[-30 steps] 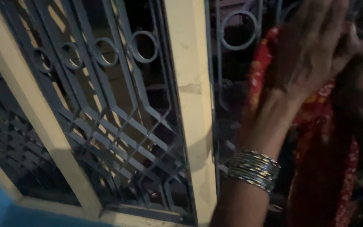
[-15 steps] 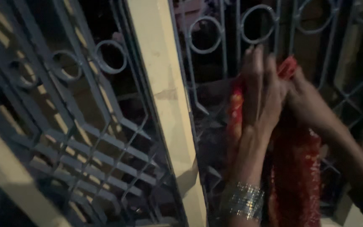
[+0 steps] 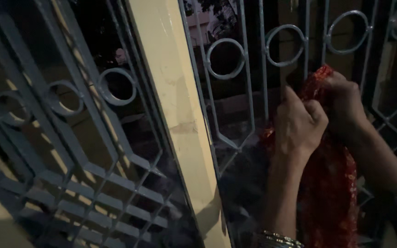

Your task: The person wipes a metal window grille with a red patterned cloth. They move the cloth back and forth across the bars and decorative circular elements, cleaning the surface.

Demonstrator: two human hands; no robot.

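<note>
A red patterned cloth (image 3: 329, 193) hangs down in front of a grey metal window grille (image 3: 253, 92). My left hand (image 3: 299, 121) is closed around the cloth's upper part, right against the grille bars. My right hand (image 3: 345, 103) grips the top of the same cloth beside it, at the height of the ring ornaments. Bangles circle my left wrist (image 3: 276, 239) at the bottom edge. The top end of the cloth is hidden between my two hands.
A cream-yellow window post (image 3: 180, 119) runs diagonally between two grille panels. The left grille panel (image 3: 83, 151) has rings and a diamond lattice. It is dark beyond the bars, with a dim building far off.
The view has swung and my hands now sit lower and further right in the frame. Both hands have stayed on the red cloth, bunched closer together at the grille.
</note>
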